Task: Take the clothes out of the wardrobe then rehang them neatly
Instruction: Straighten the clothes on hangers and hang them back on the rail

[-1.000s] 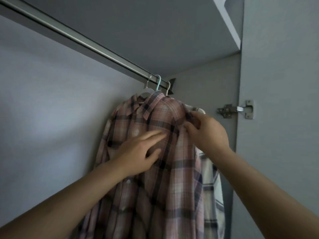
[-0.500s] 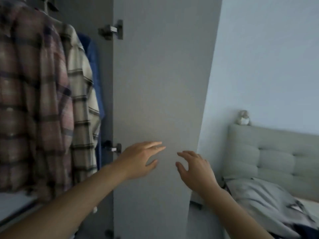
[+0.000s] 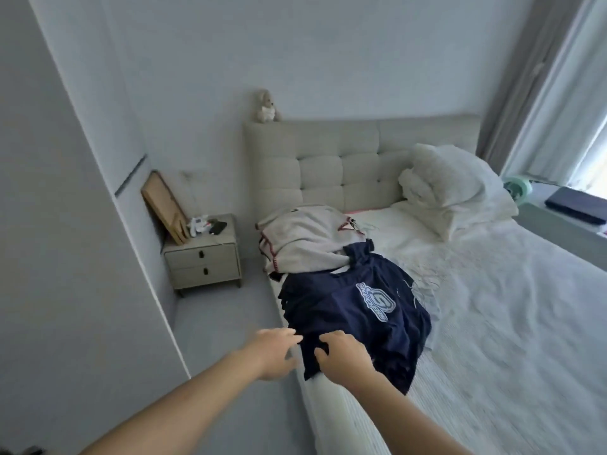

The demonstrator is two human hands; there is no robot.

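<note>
Since half a second ago my view has swung off the wardrobe door and onto the bed [image 3: 492,323], and both hands have come down to the clothes piled at its near left edge. My left hand [image 3: 274,351] hovers with loose, spread fingers just beside the hem of the navy shirt [image 3: 354,316], grasping nothing. My right hand [image 3: 341,357] lies over that hem with fingers curled toward the cloth; whether it has actually pinched the fabric I cannot tell. That dark blue shirt lies rumpled and flat, a pale blue and white round logo on its chest, its lower edge draped over the side of the mattress. Behind it, touching its collar end, sits a crumpled white garment [image 3: 305,238] with red trim. Farther off are a white pillow [image 3: 453,192] against the tufted headboard [image 3: 341,159], and a nightstand [image 3: 205,254] left of the bed.
</note>
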